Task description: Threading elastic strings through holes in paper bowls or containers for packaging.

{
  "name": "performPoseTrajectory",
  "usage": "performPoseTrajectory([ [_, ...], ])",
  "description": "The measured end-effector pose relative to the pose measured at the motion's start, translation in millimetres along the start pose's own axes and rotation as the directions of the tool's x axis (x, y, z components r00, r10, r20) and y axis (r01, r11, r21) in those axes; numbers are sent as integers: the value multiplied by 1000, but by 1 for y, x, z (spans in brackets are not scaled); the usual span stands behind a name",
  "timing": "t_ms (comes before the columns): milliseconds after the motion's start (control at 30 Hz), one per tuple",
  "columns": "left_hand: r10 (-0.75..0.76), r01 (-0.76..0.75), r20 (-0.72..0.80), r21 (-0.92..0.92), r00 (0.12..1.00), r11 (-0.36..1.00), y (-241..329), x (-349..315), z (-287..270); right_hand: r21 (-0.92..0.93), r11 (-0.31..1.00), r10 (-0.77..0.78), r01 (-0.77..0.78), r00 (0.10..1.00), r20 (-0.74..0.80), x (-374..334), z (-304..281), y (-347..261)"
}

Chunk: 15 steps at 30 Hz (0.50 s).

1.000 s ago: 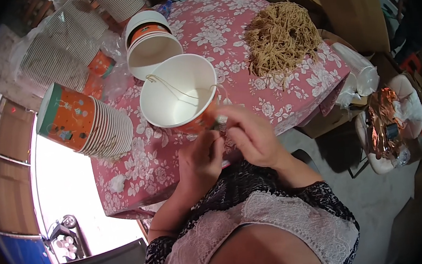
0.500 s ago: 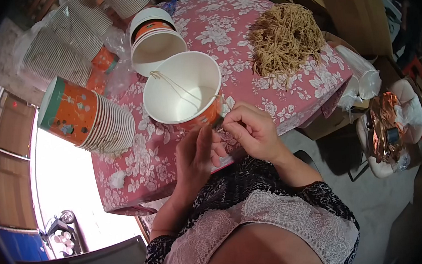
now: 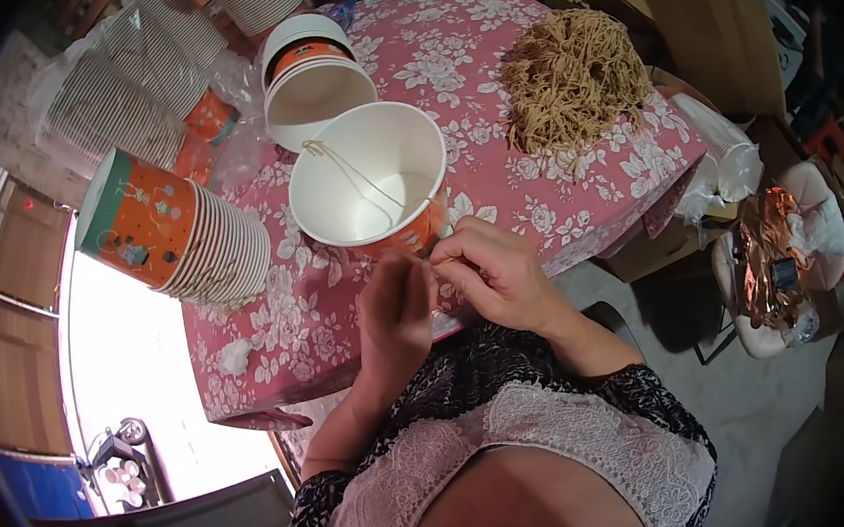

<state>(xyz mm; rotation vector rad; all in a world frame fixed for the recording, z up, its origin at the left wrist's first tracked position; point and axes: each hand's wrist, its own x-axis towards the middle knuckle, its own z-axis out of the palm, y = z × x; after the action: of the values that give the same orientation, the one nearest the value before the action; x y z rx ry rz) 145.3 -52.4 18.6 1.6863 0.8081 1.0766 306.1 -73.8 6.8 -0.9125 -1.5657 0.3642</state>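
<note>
closest to us, our left hand and our right hand meet at the near rim of a white paper bucket with an orange outer wall. both hands are pinched at the bucket's near side, fingertips together on what looks like the end of a thin cord handle; the bit they grip is too small to make out surely. the bucket stands upright on the pink flowered tablecloth, just beyond our fingers, near the table's front edge.

the cord runs across the bucket's open mouth, and its far end seems already fixed at the far-left rim. so we judge one end is fastened and the near end is now being fitted; this bucket is about half done.

to our left a long stack of nested orange buckets lies on its side, touching the cloth; we cannot tell whether those carry handles. just behind the bucket in hand stand two more upright buckets, close together, the nearer one open and white inside. farther left, more nested cups sit in clear plastic wrap. at the far right of the table lies a big heap of tan cords, well apart from our hands, which suggests a great many handles are left to fit.
</note>
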Motion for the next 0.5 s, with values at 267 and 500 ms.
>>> performPoseTrajectory([
  [267, 231, -209, -43, 290, 972, 934, 3, -4, -9, 44, 999, 4, -5, 999, 39, 3, 5, 0],
  [500, 495, -376, -186, 445, 849, 813, 13, 2, -32, 145, 979, 176, -143, 953, -246, 11, -10, 16],
])
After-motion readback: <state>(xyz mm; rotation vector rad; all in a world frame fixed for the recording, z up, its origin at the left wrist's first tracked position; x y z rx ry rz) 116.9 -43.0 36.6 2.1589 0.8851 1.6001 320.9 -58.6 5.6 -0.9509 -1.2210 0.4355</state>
